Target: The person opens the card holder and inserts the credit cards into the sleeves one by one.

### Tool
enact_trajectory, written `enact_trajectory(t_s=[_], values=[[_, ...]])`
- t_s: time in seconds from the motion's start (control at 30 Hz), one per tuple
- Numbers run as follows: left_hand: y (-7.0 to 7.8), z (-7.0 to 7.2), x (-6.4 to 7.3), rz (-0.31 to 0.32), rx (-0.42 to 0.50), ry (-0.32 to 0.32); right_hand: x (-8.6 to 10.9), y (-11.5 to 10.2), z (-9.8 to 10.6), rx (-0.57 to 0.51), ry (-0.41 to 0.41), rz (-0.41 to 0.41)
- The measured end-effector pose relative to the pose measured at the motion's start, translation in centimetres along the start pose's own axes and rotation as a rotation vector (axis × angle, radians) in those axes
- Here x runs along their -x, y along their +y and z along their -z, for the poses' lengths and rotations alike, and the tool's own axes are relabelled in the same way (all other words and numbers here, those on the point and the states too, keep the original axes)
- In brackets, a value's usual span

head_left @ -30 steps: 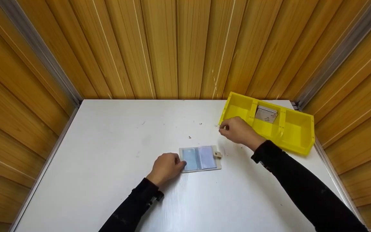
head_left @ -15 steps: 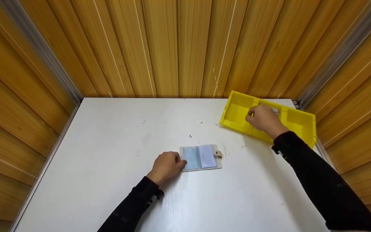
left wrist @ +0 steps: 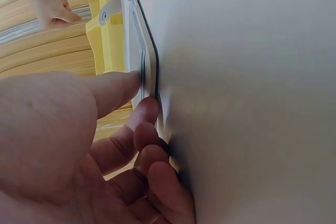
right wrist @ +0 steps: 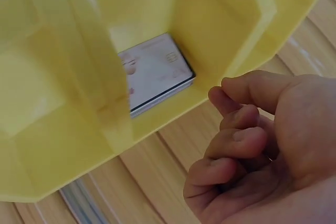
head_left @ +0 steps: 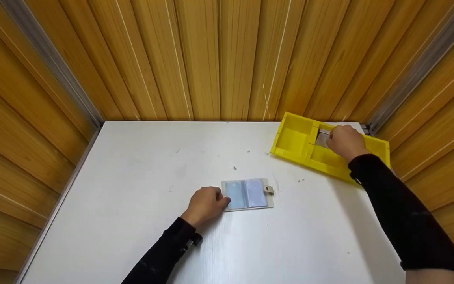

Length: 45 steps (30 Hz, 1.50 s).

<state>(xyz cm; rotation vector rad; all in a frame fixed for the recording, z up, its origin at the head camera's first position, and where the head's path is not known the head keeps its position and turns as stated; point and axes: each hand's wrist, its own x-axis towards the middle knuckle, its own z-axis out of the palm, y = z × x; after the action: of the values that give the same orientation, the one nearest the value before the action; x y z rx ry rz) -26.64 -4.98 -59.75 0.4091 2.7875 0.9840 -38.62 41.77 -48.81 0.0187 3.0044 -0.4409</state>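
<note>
A small card holder [head_left: 255, 193] lies spread on the white table, with pale blue and lilac clear sleeves and a snap strap at its right. My left hand [head_left: 205, 203] pinches its left edge, thumb on top and index finger beneath, as the left wrist view shows. Over the right part of a yellow three-part tray [head_left: 293, 138] hovers my right hand [head_left: 346, 142]. Its fingers are curled and the thumb meets the index fingertip, with nothing between them. A stack of printed cards [right wrist: 157, 72] lies in the tray's middle compartment, apart from that hand.
The tray stands at the table's back right corner, angled close to the wood-plank wall [head_left: 235, 59]. Dark crumbs [head_left: 235, 168] dot the white table [head_left: 140, 221]. Planked walls and grey metal posts close in both sides.
My right hand has moved right and away from me, from the tray's front left side to above its right half. The left hand stays at the card holder.
</note>
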Motion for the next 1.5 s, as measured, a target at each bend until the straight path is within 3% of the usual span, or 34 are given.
enact_trajectory(t_s=[0.23,0.57,0.9,1.5], values=[[0.2,-0.1,0.0,0.008,0.004,-0.002,-0.3,2.2,0.2,-0.023,0.016,-0.053],[0.0,-0.1,0.1,0.009,0.008,0.002,-1.2,4.0,-0.6,0.014,0.025,-0.064],[0.2,0.0,0.3,0.015,-0.005,0.006,-1.8,4.7,-1.7,0.162,0.126,0.022],[0.1,0.1,0.3,0.001,-0.006,0.012,-2.6,5.0,-3.2,0.261,0.182,-0.015]])
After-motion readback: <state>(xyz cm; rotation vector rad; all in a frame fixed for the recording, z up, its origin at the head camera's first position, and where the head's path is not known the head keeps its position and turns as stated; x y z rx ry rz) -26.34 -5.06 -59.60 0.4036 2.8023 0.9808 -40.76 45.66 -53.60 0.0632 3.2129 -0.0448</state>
